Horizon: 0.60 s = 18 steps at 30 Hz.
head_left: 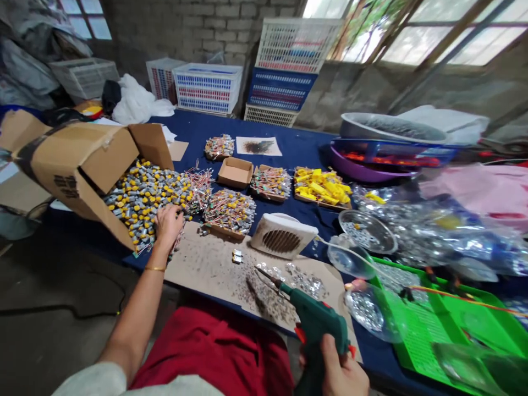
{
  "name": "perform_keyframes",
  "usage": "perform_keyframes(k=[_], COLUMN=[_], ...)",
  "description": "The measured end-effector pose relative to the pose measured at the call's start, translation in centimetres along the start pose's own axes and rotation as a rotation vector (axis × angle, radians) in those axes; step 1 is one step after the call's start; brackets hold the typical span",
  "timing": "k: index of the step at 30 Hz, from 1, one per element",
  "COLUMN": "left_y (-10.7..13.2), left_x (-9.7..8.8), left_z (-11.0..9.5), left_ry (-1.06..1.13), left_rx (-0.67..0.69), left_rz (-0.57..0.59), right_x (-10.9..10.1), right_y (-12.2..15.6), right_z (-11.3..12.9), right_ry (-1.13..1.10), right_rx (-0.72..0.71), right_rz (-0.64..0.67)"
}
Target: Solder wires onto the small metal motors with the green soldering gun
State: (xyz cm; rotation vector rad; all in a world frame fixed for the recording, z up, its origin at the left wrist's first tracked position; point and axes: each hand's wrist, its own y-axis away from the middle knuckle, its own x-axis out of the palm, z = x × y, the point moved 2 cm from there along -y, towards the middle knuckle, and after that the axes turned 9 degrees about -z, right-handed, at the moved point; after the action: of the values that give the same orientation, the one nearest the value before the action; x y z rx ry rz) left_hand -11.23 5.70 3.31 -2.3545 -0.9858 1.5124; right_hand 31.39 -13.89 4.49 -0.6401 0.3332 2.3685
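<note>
While right hand (345, 369) grips green plastic soldering gun (319, 316) at 5 o'clock, left hand (168, 223) on heaped yellow-ended grey cylinders (142, 192) at 9, can't tell its grip, speckled cardboard (243, 278) at 6

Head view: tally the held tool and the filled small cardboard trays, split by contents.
Soldering gun, in right hand: 1
Trays of wired parts: 3
Tray of yellow parts: 1
Total: 5
</note>
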Motion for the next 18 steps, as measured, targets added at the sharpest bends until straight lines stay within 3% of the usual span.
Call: perform_keyframes(k=[2, 4, 7, 11, 18], left_y=[2.7, 3.9, 3.3, 3.6, 11.4], left_x=[-0.9, -1.3, -2.1, -4.1, -6.4], left_z=[2.0, 3.0, 3.7, 4.7, 6.6], left_ry=[-0.068, -0.077, -0.049, -0.051, -0.022], left_rx=[-0.056, -0.071, -0.097, -0.106, 0.050], left_rz=[0.028, 0.068, 0.066, -0.033, 0.076], right_x=[0.7, 1.3, 1.8, 1.8, 2.2], right_y=[-0.3, -0.5, -0.4, 0.4, 1.2], right_z=[0.6, 1.2, 1.9, 2.4, 2.3], right_ry=[0.021, 0.053, 0.105, 0.121, 0.108], right_rx=[-0.044, -0.081, -0.113, -0.055, -0.046], right_rz=[0.053, 0.094, 0.069, 0.058, 0.089])
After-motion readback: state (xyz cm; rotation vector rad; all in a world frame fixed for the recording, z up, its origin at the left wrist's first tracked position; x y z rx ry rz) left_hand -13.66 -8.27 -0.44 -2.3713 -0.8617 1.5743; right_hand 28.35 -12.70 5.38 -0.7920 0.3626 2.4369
